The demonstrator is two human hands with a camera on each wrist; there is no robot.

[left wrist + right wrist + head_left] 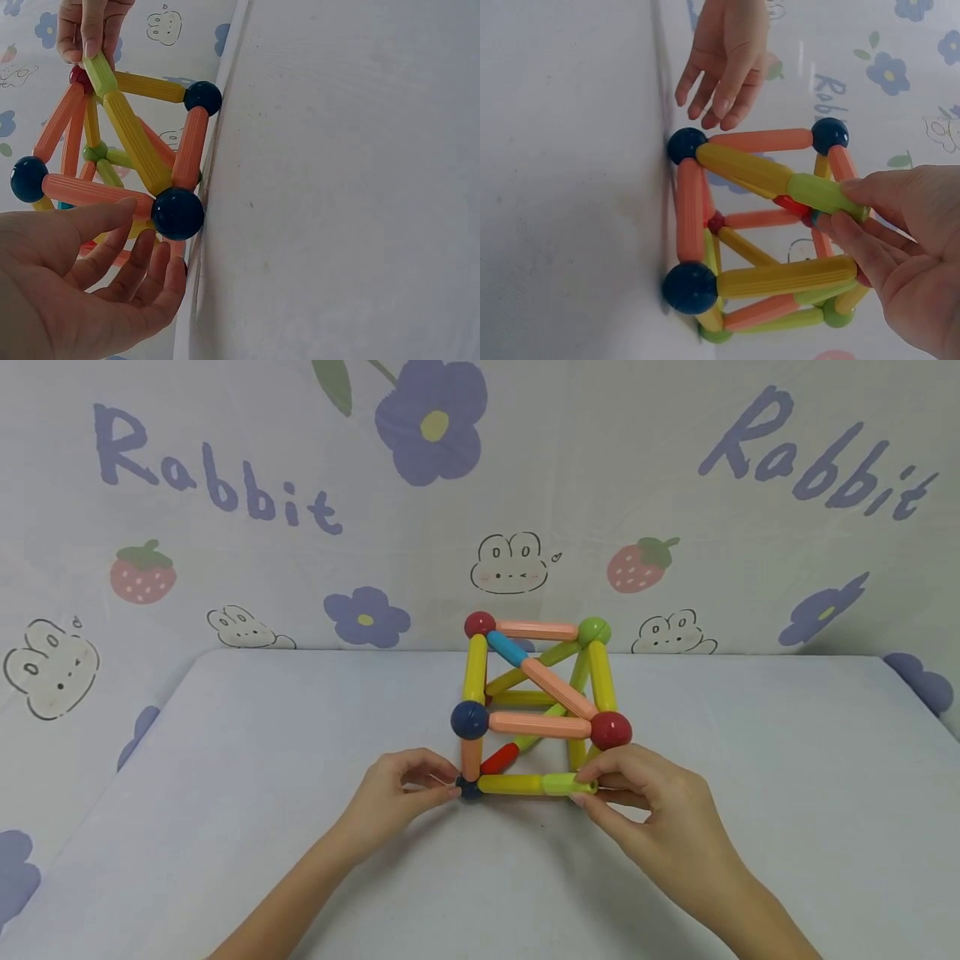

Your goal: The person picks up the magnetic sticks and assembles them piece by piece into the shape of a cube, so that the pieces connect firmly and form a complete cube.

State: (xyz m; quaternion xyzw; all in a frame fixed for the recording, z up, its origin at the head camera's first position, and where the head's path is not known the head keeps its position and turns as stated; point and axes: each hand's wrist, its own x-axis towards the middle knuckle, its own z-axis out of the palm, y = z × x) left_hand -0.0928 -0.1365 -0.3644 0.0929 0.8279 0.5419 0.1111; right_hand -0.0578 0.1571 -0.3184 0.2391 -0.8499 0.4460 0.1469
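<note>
A cube-like frame of magnetic sticks and balls stands on the table; its front upper bar is an orange stick (540, 725). My right hand (660, 806) pinches the tip of a light green magnetic stick (821, 193) between thumb and finger. That stick joins end to end with a yellow stick (512, 785), whose other end meets the dark blue ball (178, 214) at the lower left corner. My left hand (401, 789) is beside this ball, fingers loosely bent; in the right wrist view a small gap separates them. The lower right corner is partly hidden behind my right hand.
The white tabletop (225, 760) extends around the frame on both sides. Behind it hangs a cloth backdrop (285, 568) printed with rabbits, flowers and strawberries. Blue and orange sticks form a diagonal (555, 687) across the frame's top.
</note>
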